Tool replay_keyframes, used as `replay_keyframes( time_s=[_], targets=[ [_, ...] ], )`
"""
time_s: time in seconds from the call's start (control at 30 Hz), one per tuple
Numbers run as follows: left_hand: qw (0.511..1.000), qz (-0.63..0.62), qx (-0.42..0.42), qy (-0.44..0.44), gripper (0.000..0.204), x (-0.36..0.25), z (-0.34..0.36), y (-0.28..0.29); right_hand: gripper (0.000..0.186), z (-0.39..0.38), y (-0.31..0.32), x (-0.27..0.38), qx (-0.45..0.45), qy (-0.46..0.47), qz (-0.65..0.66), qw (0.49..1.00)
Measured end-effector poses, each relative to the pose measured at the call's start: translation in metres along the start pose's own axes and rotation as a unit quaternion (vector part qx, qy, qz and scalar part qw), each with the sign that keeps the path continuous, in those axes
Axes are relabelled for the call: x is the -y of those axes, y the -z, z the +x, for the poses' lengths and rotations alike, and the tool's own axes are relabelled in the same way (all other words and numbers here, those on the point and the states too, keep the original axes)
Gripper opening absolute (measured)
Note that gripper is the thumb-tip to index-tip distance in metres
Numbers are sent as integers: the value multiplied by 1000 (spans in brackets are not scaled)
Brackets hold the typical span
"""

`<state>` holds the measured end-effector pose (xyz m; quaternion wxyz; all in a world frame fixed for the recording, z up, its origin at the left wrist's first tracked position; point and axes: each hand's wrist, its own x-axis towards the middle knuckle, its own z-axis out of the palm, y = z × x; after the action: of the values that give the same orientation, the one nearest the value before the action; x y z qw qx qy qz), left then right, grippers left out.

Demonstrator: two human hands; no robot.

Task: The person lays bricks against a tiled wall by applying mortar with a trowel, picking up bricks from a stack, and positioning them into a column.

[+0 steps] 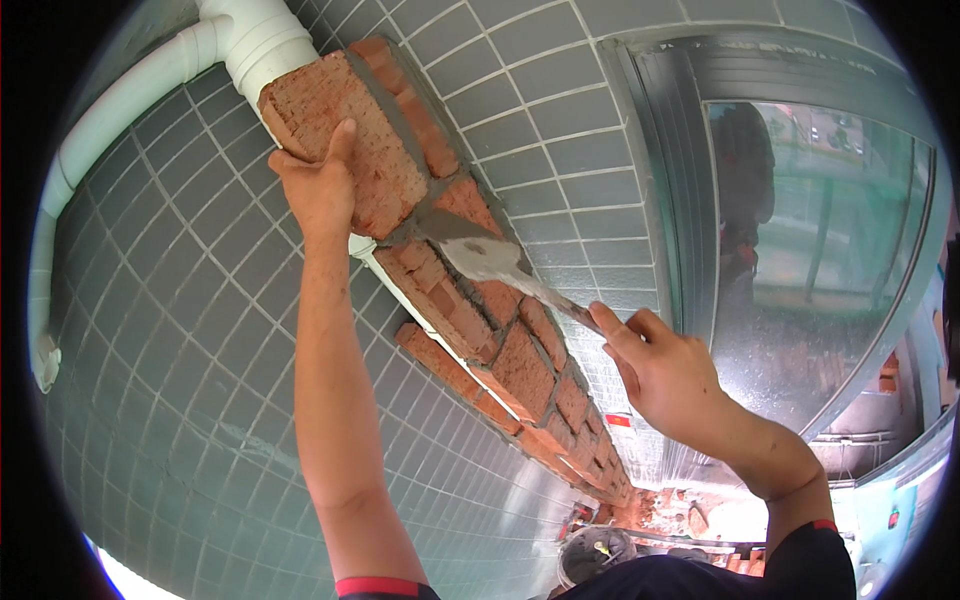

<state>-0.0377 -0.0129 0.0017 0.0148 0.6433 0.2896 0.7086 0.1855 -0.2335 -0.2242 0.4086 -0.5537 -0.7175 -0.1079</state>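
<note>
A reddish brick (375, 165) sits at the top of a narrow brick column (520, 360), close against a white pipe. My left hand (322, 188) grips this brick at its left edge, thumb and fingers pressed on it. Closed round the handle of a trowel (490, 258) is my right hand (660, 375). The trowel's mortar-smeared blade touches the column at the joint just below the held brick. Grey mortar (405, 228) shows along that joint and between the lower bricks.
A white drainpipe (262, 45) with a curved branch runs at the upper left. Grey tiled walls (200, 260) flank the column. At right stands a metal-framed window (790, 250). Far below are a bucket (590, 555) and brick rubble (690, 515).
</note>
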Motion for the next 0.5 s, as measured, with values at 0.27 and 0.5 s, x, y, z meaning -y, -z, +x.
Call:
replay_keyframes(
  time_s=[0.27,0.5],
  targets=[
    [1000,23,0,10,67,-4,0,4,35,-60,-3,-16,38,-130,170,976],
    [998,41,13,47,62,-11,-6,6,39,-153,-9,-31,161,-421,526,721]
  ],
)
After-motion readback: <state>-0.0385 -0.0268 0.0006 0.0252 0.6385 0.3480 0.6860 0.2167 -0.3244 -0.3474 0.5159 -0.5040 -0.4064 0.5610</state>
